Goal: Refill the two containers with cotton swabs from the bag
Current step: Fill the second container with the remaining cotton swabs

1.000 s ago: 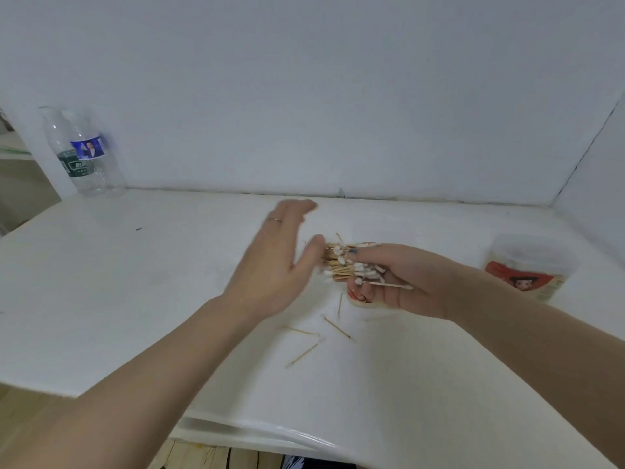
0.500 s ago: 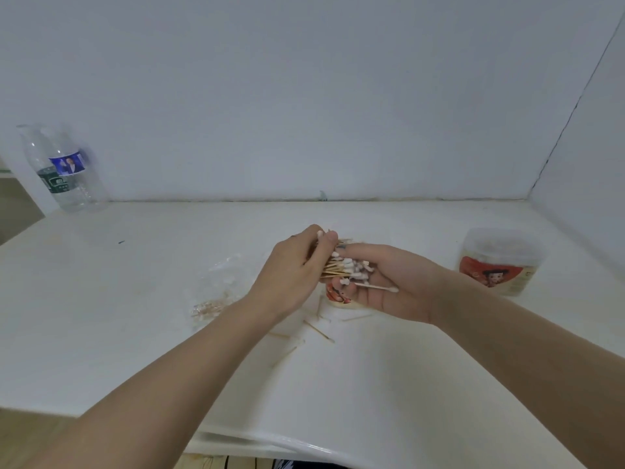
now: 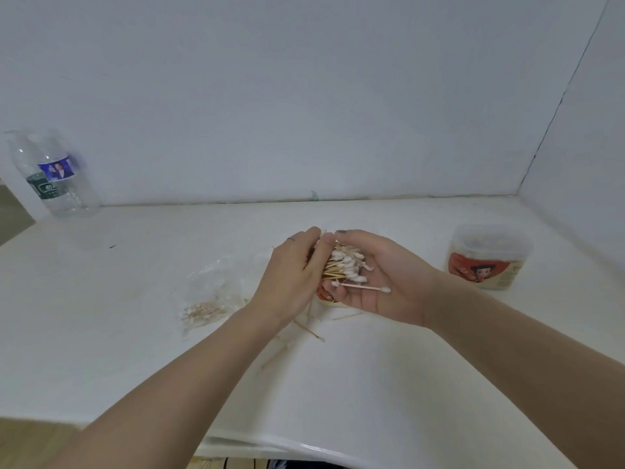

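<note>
A white table (image 3: 118, 333) is filling the lower half of the view, backed by a plain white wall (image 3: 270, 96). Two clear plastic water bottles (image 3: 54, 177) are standing at the far left edge against the wall. A lidded container (image 3: 487, 262) with a red cartoon label is sitting well to the right, apart from the hands. A clear bag (image 3: 209, 296), with a few swabs lying inside, is resting on the table just left of the left wrist. The right hand (image 3: 378, 275) is lying palm up, its fingers curling under a bundle of cotton swabs (image 3: 341, 265), while the left hand (image 3: 291, 275) is closing its fingers over the bundle's left end (a ring is showing on one finger). A second container (image 3: 326, 297) is peeking out beneath the hands, mostly hidden. A few loose swabs (image 3: 307, 330) are lying scattered on the table below the hands.
</note>
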`<state>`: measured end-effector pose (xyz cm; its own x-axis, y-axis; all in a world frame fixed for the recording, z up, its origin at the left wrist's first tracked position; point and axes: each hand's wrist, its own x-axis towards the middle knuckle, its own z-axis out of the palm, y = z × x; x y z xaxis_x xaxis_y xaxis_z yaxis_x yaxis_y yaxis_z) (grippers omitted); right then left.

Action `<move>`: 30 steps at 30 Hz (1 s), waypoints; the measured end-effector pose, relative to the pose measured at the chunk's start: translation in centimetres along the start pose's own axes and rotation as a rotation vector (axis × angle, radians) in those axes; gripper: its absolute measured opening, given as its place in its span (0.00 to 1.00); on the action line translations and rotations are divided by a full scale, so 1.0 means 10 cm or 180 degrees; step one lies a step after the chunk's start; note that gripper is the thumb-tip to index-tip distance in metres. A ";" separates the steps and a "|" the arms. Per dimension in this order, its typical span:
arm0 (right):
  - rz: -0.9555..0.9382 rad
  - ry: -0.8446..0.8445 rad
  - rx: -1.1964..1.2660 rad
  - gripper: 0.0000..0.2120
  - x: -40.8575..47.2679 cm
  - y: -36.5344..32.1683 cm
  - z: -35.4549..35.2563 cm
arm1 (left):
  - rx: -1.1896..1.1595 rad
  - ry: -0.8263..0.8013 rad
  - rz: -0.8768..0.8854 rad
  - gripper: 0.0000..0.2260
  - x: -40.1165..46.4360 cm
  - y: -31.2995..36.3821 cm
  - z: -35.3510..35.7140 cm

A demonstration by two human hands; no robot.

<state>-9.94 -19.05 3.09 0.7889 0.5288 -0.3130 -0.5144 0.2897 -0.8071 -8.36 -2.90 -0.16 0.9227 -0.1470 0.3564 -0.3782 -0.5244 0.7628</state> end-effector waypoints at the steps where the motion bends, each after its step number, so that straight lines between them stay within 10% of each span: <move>1: 0.0010 0.0016 0.0061 0.18 -0.01 -0.01 0.00 | -0.0060 0.0015 -0.0034 0.21 0.00 0.01 0.01; 30: -0.0371 0.1615 -0.0568 0.28 -0.08 0.03 0.13 | 0.0030 0.0029 -0.0158 0.21 0.05 0.06 0.07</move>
<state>-11.16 -18.32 3.76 0.9231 0.0374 -0.3828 -0.3837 0.1602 -0.9095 -8.11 -3.87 0.06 0.9396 -0.1129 0.3232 -0.3312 -0.5386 0.7747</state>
